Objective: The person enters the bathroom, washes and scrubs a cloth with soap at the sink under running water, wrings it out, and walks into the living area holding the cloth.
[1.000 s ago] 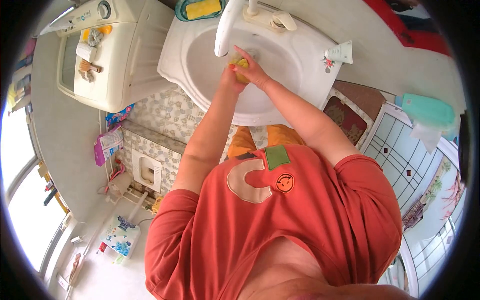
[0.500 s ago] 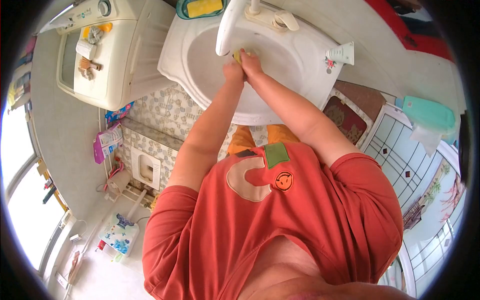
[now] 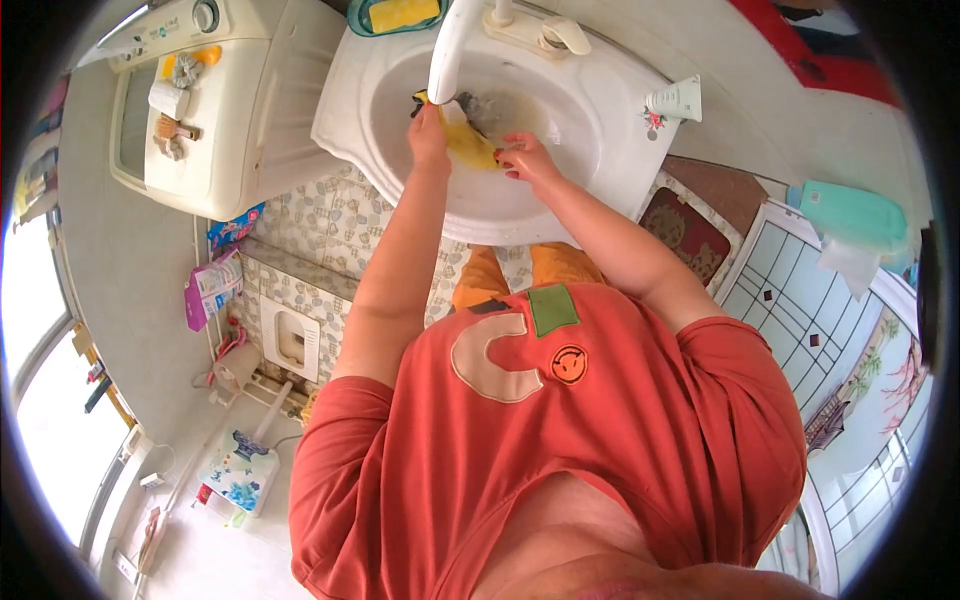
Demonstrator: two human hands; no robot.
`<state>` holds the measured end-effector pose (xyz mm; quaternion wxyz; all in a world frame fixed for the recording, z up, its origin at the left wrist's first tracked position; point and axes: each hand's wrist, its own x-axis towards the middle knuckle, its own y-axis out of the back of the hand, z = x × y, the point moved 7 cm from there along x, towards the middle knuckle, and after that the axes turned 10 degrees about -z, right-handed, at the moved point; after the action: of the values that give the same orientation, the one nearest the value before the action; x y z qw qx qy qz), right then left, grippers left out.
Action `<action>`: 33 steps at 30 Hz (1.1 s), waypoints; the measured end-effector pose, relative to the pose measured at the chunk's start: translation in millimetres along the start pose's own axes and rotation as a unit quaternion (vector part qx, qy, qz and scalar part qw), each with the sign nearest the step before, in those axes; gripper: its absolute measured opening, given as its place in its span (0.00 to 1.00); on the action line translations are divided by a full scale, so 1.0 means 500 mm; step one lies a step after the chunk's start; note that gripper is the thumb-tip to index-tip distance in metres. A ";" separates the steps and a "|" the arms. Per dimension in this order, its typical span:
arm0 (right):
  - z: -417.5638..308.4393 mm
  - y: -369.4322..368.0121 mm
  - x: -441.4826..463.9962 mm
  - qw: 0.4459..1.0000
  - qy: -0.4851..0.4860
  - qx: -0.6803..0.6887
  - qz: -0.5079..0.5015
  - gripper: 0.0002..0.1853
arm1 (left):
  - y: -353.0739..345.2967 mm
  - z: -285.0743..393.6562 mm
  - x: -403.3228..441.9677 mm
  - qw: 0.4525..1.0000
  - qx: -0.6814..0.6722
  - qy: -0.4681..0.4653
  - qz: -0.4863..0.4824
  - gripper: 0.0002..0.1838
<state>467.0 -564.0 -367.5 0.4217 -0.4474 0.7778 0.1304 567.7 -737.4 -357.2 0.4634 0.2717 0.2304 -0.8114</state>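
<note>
A wet yellow cloth (image 3: 465, 143) with dark parts is spread between my two hands over the white sink basin (image 3: 490, 200). My left hand (image 3: 428, 137) is closed on its upper left end, just below the tip of the white faucet (image 3: 450, 60). The cloth's lower right edge is pinched in the fingers of my right hand (image 3: 527, 160). Water shows in the basin behind the cloth, around the drain.
A teal dish with a yellow sponge (image 3: 403, 13) sits at the sink's back left. A white tube (image 3: 677, 100) stands on the right rim. At the left is a washing machine (image 3: 215, 110) with a brush (image 3: 178, 128) on top.
The hands were together around the bunched yellow cloth. They have moved apart, left hand to the left and right hand to the right, and the cloth is now spread out.
</note>
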 end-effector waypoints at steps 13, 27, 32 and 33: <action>-0.068 0.068 -0.034 0.947 0.099 -0.265 0.155 0.23 | -0.036 0.125 -0.054 0.872 0.389 -0.298 0.004 0.15; -0.058 -0.015 0.057 0.651 0.315 -0.688 0.053 0.32 | -0.083 -0.069 -0.093 0.538 0.784 -0.280 -0.133 0.29; -0.151 -0.007 0.078 0.696 0.270 -0.654 0.116 0.27 | -0.027 -0.090 -0.028 0.746 0.637 -0.149 -0.125 0.26; -0.162 0.005 0.086 0.736 0.305 -0.587 0.147 0.26 | -0.003 -0.105 -0.024 0.815 0.557 -0.103 -0.123 0.26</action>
<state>410.8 -634.7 -351.7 -0.2087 -0.5017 0.6900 0.4781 583.2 -696.5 -388.5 0.1507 0.3675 -0.2787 -0.8744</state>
